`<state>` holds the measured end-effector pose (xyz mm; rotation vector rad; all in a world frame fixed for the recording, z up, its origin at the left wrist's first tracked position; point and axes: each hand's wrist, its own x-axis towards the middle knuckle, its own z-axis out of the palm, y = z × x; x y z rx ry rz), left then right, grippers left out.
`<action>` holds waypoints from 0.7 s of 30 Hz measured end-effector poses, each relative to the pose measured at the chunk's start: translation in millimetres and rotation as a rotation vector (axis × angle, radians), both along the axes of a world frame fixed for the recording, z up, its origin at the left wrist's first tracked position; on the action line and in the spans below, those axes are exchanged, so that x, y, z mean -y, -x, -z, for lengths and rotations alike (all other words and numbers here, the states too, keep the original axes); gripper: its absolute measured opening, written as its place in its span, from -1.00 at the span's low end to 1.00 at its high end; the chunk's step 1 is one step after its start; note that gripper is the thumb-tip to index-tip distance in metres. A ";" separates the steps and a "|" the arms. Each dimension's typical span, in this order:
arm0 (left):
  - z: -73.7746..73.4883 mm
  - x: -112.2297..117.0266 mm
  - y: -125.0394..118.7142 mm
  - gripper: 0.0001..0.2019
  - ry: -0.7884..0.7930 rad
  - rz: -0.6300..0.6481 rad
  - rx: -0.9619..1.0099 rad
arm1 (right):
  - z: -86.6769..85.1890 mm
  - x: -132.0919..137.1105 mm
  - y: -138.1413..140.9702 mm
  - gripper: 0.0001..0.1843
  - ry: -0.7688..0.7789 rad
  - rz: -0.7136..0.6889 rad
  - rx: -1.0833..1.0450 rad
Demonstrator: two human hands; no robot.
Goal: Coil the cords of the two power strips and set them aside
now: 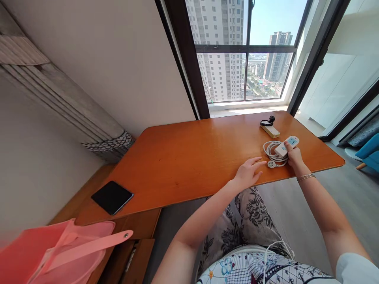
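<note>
My right hand (294, 154) grips a white power strip (286, 146) near the right end of the table, with the thumb on top of its casing. Its white cord (269, 149) is coiled beside and under it, and the round plug (271, 164) lies at the near side of the coil. My left hand (249, 172) hovers at the table's front edge, fingers stretched toward the plug and slightly apart, holding nothing. Whether its fingertips touch the plug or cord is hard to tell.
Behind the strip sits a small pale box (271, 131) with a coiled black cable (267, 122) on it. A black tablet (112, 197) lies at the left end of the orange-brown table (183, 157). A pink bin (62, 252) with a strap stands lower left. Beyond is a window (245, 75).
</note>
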<state>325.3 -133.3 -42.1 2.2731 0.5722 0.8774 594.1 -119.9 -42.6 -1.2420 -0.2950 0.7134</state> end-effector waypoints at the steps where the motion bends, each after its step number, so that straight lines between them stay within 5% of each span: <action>1: 0.0 0.4 -8.8 -0.55 -0.072 0.035 -0.037 | 0.8 0.0 2.3 -0.87 -0.006 -0.016 -0.006; 8: 6.1 -12.2 -51.2 -0.63 -0.210 0.002 -0.314 | 2.7 -2.4 0.9 -0.88 0.068 -0.069 0.069; 21: 9.2 -42.2 -49.9 -0.73 -0.072 -0.157 -0.208 | 0.8 1.1 -1.3 -0.78 0.052 -0.179 -0.189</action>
